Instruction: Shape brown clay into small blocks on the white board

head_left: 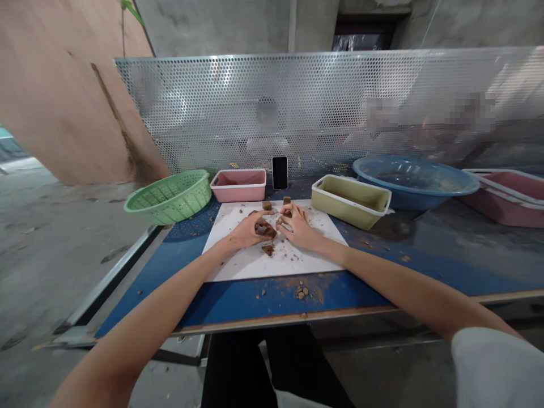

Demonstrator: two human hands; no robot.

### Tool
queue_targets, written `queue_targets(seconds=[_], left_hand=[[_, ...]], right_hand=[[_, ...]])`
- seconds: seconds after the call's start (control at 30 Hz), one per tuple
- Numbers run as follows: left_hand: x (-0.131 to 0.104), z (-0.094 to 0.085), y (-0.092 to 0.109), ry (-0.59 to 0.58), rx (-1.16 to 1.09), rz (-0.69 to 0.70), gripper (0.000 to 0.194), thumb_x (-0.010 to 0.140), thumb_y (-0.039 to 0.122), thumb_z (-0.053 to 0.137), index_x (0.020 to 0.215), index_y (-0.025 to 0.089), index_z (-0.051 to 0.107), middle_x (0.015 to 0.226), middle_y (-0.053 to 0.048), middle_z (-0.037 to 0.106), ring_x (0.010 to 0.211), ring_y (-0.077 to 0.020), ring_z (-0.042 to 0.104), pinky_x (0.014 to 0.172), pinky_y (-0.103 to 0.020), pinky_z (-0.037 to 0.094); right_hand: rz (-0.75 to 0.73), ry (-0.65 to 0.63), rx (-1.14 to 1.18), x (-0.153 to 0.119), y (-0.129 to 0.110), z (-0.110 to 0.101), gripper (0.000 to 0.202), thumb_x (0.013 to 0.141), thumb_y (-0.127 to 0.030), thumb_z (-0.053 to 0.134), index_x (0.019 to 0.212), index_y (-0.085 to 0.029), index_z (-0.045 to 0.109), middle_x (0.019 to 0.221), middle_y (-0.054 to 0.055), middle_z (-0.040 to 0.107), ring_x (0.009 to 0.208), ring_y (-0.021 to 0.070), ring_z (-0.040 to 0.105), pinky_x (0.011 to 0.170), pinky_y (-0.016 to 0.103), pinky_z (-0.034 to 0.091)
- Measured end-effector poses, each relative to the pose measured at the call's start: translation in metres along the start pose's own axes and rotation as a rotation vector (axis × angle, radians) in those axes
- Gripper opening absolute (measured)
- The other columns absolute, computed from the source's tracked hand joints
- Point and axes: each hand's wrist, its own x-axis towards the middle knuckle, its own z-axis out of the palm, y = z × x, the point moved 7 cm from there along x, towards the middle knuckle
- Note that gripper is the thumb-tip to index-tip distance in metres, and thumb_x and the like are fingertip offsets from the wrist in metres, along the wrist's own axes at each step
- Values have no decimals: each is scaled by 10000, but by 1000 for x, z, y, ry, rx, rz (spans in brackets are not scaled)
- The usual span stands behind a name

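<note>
My left hand (247,231) is curled around a dark brown lump of clay (266,230) over a white board (238,266). Close beside it, my right hand (300,229) has bent fingers, with a bit of brown clay (288,213) showing between them; its full shape is hidden. Just below my left fingers lies a loose brown chunk (268,249). Two small brown blocks, a left block (267,205) and a right block (287,200), stand at the board's far edge. Crumbs are scattered around both hands.
Behind the board are a green basket (170,198), a pink bin (238,192), an upright phone (279,173) and an olive bin (351,207). Farther right sit a blue basin (414,195) and dull pink bins (505,204). Pebbles (301,293) lie near the table's front edge. A perforated metal panel (310,107) rises behind.
</note>
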Motion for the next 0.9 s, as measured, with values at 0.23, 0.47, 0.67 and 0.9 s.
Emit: queue_targets(seconds=[0.23,0.47,0.67,0.9], left_hand=[[1,0,-4,15,4,1,818,761,363,873,1485,177,540,1145,-138,771,1075,-290,750,958,-433,570],[0,-1,1,19,5,19,776,775,340,864,1474,189,562,1160,-135,770,1073,-285,752,960,-428,568],[-1,-1,-2,34,40,27,784,768,340,870,1472,190,558,1230,-145,750,1098,-276,747,980,-421,559],[-2,-2,-10,97,120,42,766,766,365,873,1448,202,563,1226,-137,749,1130,-293,729,1014,-453,544]], right_hand=[[-11,-11,-50,-1,-4,-1,302,1073,-408,503,1003,-218,727,1427,151,484,1325,384,427,1123,654,358],[-12,38,-58,-1,-3,-3,292,1055,-396,537,964,-215,748,1408,150,513,1287,380,448,1088,661,384],[-12,42,-53,-2,-3,-3,255,1039,-364,577,947,-221,768,1414,139,526,1311,381,447,1097,653,372],[-125,-34,10,-5,-17,-9,394,1107,-415,446,1041,-285,813,1412,104,554,1350,349,431,1143,630,333]])
